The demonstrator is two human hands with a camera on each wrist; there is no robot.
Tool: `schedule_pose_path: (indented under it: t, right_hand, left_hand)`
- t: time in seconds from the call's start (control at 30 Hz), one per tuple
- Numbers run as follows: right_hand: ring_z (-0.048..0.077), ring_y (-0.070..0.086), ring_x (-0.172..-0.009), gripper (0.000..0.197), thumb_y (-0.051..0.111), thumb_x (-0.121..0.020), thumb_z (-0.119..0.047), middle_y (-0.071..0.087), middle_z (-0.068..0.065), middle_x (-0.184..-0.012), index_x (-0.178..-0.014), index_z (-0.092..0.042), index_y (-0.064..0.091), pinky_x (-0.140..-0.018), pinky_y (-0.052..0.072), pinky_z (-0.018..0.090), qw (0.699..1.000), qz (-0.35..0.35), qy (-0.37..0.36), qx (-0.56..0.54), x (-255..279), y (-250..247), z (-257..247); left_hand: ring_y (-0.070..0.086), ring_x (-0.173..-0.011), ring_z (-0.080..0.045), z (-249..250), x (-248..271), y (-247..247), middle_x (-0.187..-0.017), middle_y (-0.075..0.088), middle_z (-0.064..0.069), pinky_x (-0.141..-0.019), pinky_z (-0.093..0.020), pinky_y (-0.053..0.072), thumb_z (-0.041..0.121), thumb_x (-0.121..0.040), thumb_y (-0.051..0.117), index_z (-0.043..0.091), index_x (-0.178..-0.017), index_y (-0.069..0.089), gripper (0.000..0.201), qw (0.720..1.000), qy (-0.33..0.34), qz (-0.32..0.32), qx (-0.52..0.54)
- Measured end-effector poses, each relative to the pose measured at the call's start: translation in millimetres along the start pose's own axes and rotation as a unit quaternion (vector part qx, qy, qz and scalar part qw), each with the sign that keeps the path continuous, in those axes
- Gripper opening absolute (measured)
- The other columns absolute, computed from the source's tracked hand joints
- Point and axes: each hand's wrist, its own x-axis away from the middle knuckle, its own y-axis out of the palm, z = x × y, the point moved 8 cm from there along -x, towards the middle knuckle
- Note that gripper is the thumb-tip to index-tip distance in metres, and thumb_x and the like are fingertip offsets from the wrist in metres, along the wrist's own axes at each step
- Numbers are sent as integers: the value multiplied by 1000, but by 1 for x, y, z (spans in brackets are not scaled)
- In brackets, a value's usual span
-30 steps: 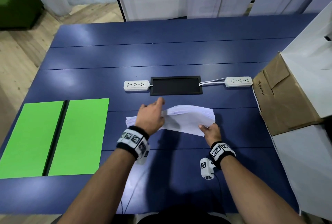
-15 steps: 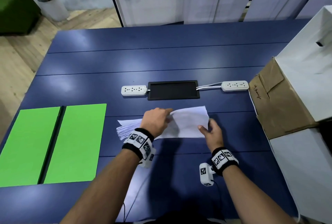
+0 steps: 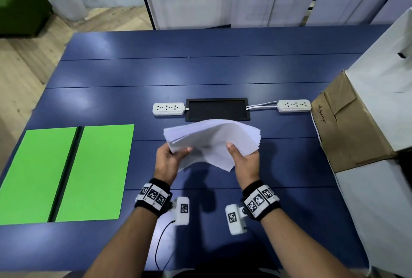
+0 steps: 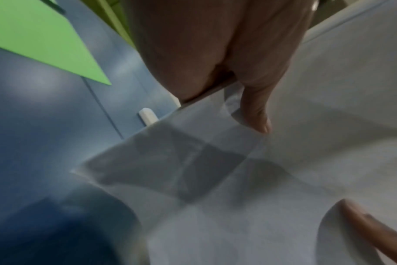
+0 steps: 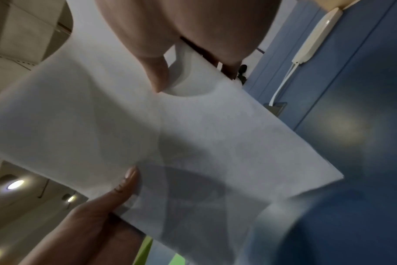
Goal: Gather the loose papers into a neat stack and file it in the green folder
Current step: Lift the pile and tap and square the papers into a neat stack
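Note:
A bundle of white papers hangs above the blue table, sagging in the middle with its edges fanned out. My left hand grips its left side, thumb on top. My right hand grips its right side the same way. In the left wrist view the papers fill the frame under my thumb. The right wrist view shows the papers pinched between thumb and fingers. The green folder lies open and flat at the table's left, a dark spine down its middle.
Two white power strips flank a black cable panel just beyond the papers. A brown cardboard box with white boxes stands at the right edge. A grey planter sits on the floor.
The papers lay on the table under my left palm with my right hand at their edge; now both hands have lifted them off the surface and grip them by the sides.

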Motion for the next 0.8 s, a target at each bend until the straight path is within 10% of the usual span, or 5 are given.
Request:
schedule_pose_path:
  t: [0.17,0.43,0.6,0.8]
  right_hand:
    - [15,73,-102,51,81,-81,-7,76,2,-109,-128,-4,60,-92,56,31,998,-25,29,52,-1,3,23]
    - [19,72,-101,45,84,-78,-2,76,11,-110,-119,-2,66,-95,57,38,989,-86,76,91,-13,-1,33]
    - [12,73,-94,40,82,-79,-1,78,-1,-100,-116,-6,68,-81,57,26,989,-93,74,83,-16,-3,29]
    - [18,71,-103,53,79,-79,7,73,12,-118,-128,0,59,-89,57,28,991,-106,57,61,-18,-13,18]
  left_hand:
    - [71,-88,-15,-32,11,-4,-99,77,-3,-81,-31,58,-1,-75,77,1,-113,69,39,999,-37,8,5]
    - [72,-96,-25,-49,12,-7,-108,75,-17,-90,-39,58,14,-59,81,1,-111,69,55,997,-73,10,-4]
    - [72,-83,-15,-51,15,1,-91,78,-1,-78,-35,55,6,-67,75,10,-100,70,34,996,-85,-25,1]
    - [68,-106,-26,-28,9,-6,-117,71,-16,-91,-37,57,7,-65,84,9,-117,60,57,1000,-8,-5,27]
